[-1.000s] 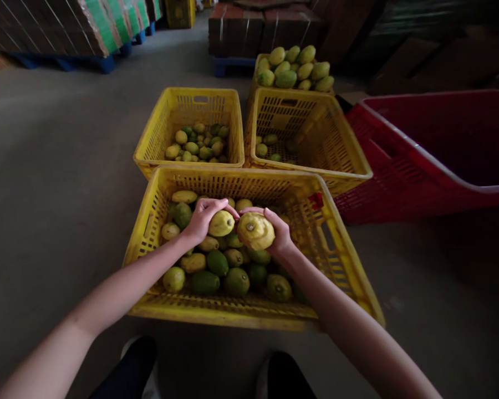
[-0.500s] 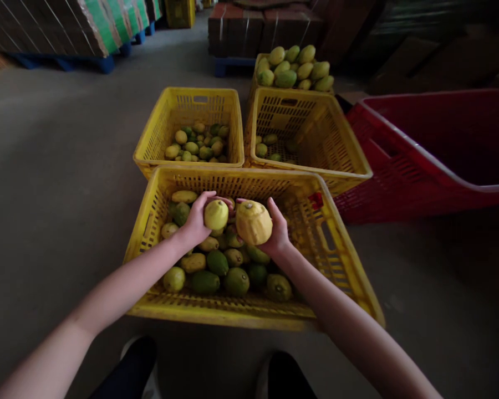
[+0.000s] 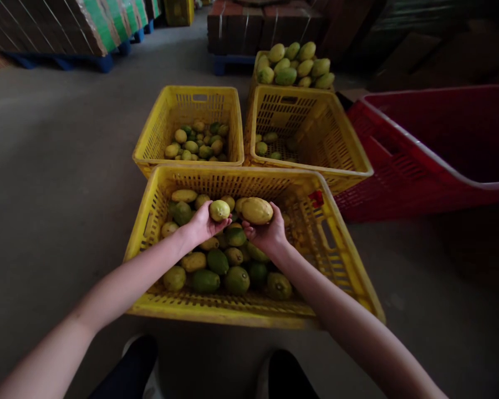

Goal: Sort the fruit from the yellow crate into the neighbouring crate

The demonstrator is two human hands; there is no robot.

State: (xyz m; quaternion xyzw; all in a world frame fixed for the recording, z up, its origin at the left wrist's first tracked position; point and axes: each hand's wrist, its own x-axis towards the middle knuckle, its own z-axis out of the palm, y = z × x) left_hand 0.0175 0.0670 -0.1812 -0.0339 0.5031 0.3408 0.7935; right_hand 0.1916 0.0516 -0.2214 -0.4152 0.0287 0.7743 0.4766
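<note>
My left hand (image 3: 207,226) holds a small yellow-green papaya (image 3: 220,210), its end turned toward me. In my right hand (image 3: 270,233) lies a larger yellow papaya (image 3: 257,211), ribbed and now on its side, with the fingers curled beneath it. Both fruits are held close together above the near yellow crate (image 3: 249,320). Below them, green and yellow papayas, among them a dark green one (image 3: 205,281), cover the left and middle of that crate. My hands and the held fruits hide some of the pile.
Behind the near crate stand a left yellow crate (image 3: 139,145) with small fruits and a right yellow crate (image 3: 349,138) with a few. Farther back, another crate is heaped with papayas (image 3: 285,76). A red bin (image 3: 393,166) stands at the right. Wrapped stacks on blue pallets (image 3: 103,63) lie beyond.
Both papayas have been turned in my hands. The right one has rolled from end-up onto its side, and my right palm now faces more upward. The left one tilts more toward me.
</note>
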